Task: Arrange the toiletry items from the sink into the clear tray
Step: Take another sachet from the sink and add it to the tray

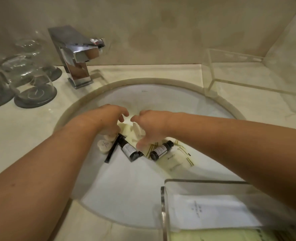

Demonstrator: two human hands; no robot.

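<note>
Both hands reach into the sink (213, 108), where two dark bottles (129, 148), cream packets (176, 160) and a round soap (104, 145) lie. The left hand (107, 117) curls loosely over them; whether it holds anything is unclear. The right hand (150, 126) pinches a white packet (137, 129), and the clear tray (163, 206) sits at the near right.

both forearms extended fwd, left hand (107, 119) & right hand (150, 126) curled, fingers down

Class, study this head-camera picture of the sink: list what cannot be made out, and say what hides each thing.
- Head view: what the left hand and right hand grip, if anything; their own backs hide the fingers.
- Print on the two small dark bottles: too small.
- Near clear acrylic tray: cut off by the bottom edge, partly behind the right forearm.
- Upturned drinking glasses: blurred, cut by the left edge.
</note>
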